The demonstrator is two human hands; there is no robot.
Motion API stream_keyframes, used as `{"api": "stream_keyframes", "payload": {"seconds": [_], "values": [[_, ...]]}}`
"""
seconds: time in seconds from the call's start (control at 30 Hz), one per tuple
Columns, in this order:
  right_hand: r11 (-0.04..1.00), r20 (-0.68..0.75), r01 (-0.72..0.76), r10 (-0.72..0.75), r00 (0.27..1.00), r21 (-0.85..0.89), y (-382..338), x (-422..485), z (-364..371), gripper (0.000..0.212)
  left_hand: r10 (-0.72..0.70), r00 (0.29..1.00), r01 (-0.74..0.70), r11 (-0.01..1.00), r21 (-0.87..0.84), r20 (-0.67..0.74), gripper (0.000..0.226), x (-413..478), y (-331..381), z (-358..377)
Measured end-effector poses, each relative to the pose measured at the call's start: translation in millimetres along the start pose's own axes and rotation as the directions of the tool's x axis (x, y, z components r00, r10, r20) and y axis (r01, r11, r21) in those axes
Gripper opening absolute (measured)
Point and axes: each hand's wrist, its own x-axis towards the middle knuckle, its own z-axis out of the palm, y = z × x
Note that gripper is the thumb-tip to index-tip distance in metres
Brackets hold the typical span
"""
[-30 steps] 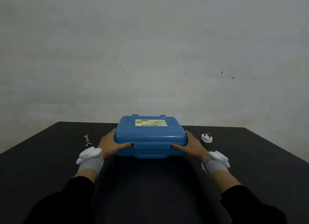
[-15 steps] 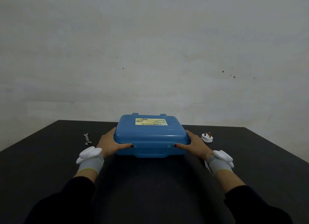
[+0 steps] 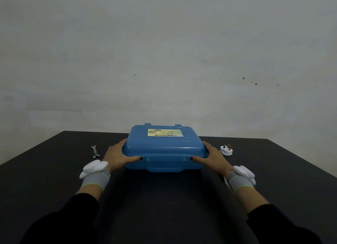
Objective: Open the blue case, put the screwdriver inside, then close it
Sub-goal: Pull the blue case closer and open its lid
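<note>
The blue case [image 3: 165, 149] lies shut on the black table [image 3: 164, 198], its handle and front edge facing me and a yellow label on its lid. My left hand [image 3: 118, 156] grips the case's left front corner, thumb pressed on the front seam. At the right front corner my right hand [image 3: 212, 157] holds the case the same way. No screwdriver shows clearly; a thin white sliver [image 3: 226, 182] pokes out under my right wrist, and I cannot tell what it is.
A small metal wrench [image 3: 95, 151] lies left of the case. A white three-pin plug [image 3: 226, 150] sits to the right of it. A plain grey wall stands behind the table's far edge. White trackers ride on both wrists.
My right hand has shifted slightly outward along the case's right corner. The case looks a touch nearer and stays shut. The left hand has hardly moved.
</note>
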Motion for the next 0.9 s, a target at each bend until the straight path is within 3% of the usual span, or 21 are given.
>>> {"api": "stream_keyframes", "payload": {"seconds": [0.4, 0.63, 0.9], "values": [[0.995, -0.142, 0.065, -0.053, 0.988, 0.075, -7, 7, -6, 0.081, 0.054, 0.985, -0.060, 0.998, -0.033, -0.166, 0.081, 12, 8, -6], [0.968, -0.316, 0.159, -0.093, 0.944, 0.192, -18, 23, -11, 0.064, 0.116, 0.936, -0.186, 0.965, -0.185, -0.333, 0.075, 25, 19, -9], [0.940, -0.495, 0.258, -0.120, 0.860, 0.221, -25, 61, -13, 0.045, 0.150, 0.851, -0.291, 0.932, -0.215, -0.503, 0.072, 61, 29, -9]]}}
